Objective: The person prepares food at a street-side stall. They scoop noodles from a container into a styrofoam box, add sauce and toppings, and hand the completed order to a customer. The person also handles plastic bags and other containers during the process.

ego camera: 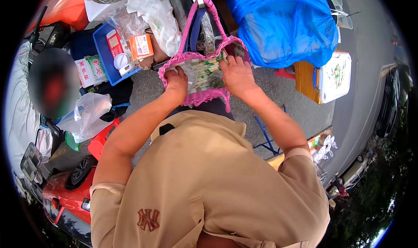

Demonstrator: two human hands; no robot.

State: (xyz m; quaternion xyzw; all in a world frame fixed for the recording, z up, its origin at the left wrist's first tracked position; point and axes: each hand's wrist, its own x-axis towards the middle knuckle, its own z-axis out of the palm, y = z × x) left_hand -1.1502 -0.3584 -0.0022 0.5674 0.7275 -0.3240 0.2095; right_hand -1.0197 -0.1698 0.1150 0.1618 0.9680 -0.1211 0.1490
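Note:
A pink woven basket (pixel 204 98) with a tall handle hangs or stands before me, its mouth facing up. Inside lie a bundle of thin sticks in printed wrapping (pixel 205 68), clear plastic at the left and a dark item in clear plastic (pixel 216 79). My left hand (pixel 177 83) is at the basket's left rim, its fingers curled over the inside; whether they grip anything is hidden. My right hand (pixel 238 75) reaches over the right side, fingers spread on the bundle's right end. Behind the bundle, near the handle, are dark blue straps (pixel 196 29).
A blue tray (pixel 104 55) with small boxes stands at the left, beside white plastic bags (pixel 160 23). A large blue plastic bag (pixel 287 26) fills the upper right. Further right is a white-lidded container (pixel 336 77). A red stool (pixel 101 140) and a red car (pixel 65 195) are lower left.

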